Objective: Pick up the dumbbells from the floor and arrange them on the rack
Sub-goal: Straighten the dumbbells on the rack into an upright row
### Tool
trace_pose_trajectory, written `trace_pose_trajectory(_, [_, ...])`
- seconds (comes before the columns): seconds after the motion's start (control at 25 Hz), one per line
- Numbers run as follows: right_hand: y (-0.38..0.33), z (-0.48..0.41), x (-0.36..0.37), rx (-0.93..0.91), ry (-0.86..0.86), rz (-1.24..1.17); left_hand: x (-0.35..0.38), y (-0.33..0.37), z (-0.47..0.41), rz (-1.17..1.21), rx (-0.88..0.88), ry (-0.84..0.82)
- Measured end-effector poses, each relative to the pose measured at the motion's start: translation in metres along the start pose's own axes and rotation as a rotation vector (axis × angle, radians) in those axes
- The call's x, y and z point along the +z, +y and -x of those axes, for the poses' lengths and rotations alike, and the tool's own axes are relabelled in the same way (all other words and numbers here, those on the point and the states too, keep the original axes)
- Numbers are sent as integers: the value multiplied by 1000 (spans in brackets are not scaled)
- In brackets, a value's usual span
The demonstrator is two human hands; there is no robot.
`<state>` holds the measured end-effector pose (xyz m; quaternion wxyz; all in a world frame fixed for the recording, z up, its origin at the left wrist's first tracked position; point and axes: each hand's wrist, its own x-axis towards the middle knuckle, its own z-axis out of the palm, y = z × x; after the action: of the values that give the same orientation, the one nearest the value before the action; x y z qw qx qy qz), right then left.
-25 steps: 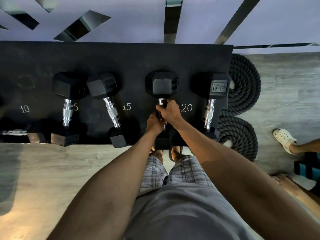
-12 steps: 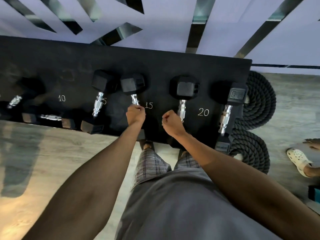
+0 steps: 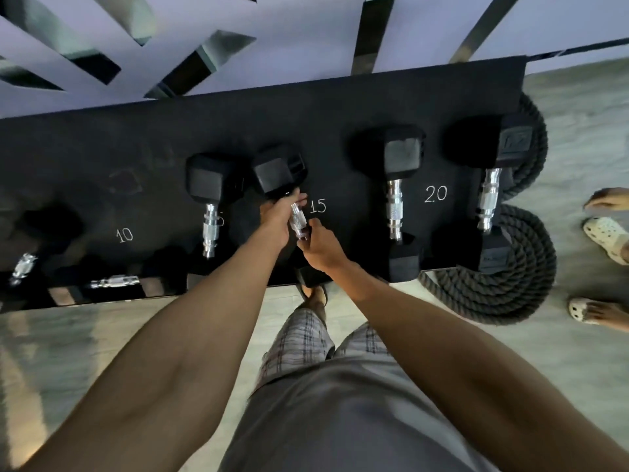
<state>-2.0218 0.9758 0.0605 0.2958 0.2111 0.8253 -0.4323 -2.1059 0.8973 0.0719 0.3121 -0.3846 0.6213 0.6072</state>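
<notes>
Looking down on the rack point(image 3: 340, 107), working right beside its chalked 15 point(image 3: 318, 206). Handling the dumbbell point(image 3: 279, 172) just left of the 15, near enough to be brushing the numeral. Lying with its long axis running from beyond the 15 back toward the near edge, slanting a little, far head up and left of the 15, near head below it and mostly hiding under the right wrist. Not showing whether resting on the rack or lifting clear.

Wrapping the left hand point(image 3: 277, 218) around the far stretch of the handle point(image 3: 298, 222), left of the 15, fingers curling over the steel just below the far head. Gripping the near end of that handle with the right hand point(image 3: 320, 248), straight below the 15, thumb and fingers closing round it and holding nothing else. Sitting equally near the bar, both hands being on it.

Probably calling for a small turn next, squaring the bar with the next dumbbell point(image 3: 394, 206) right of the 15.
</notes>
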Motion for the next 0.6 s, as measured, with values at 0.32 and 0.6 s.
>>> trace_pose_trajectory(0.32, [-7,2,2,62,105,-3,12,4,2,-79,86,-2])
trace_pose_trajectory(0.6, [-7,-11,-25,129,153,-166,43,28,0,-311,151,-124])
